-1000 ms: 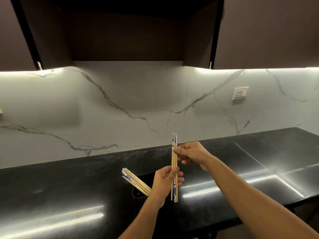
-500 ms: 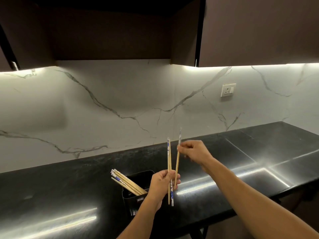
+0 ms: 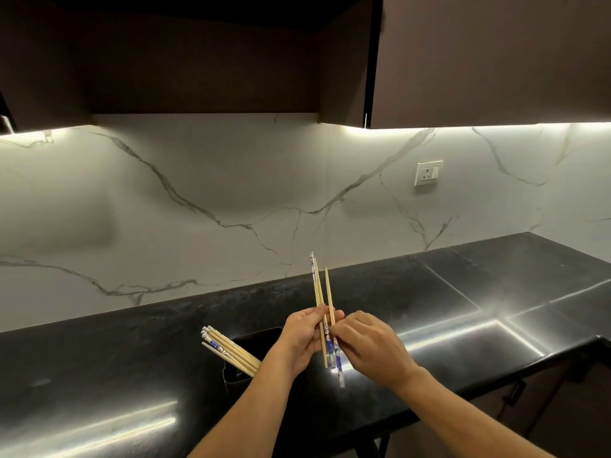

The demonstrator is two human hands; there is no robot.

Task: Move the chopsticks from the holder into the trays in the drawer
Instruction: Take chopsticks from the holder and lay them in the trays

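We saw the left hand (image 3: 299,338) raised above the glossy black stone countertop (image 3: 99,375), its fingers and thumb curled round a small bunch of pale wooden chopsticks with blue-and-white patterned ends (image 3: 319,285). The sticks stood nearly upright and passed through the fist. Their upper lengths rose well above the fingers and their lower ends hung below the palm. One patterned end pointed up, and another pointed down under the hands.

The right hand (image 3: 370,348) sat just beside the left and touched the bunch from the right. Its fingertips (image 3: 334,330) were curled and pinched the sticks near the middle of their length. We could not tell which stick they held.

Below and to the left of the left wrist stood a black rectangular holder (image 3: 231,375) on the countertop. More chopsticks of the same kind (image 3: 228,350) leaned out of it to the left, patterned ends uppermost. The left forearm crossed in front of part of the holder.

Behind ran a white marble-veined wall panel (image 3: 198,180) carrying a white wall socket (image 3: 428,172), with dark brown upper cabinets (image 3: 496,61) above.
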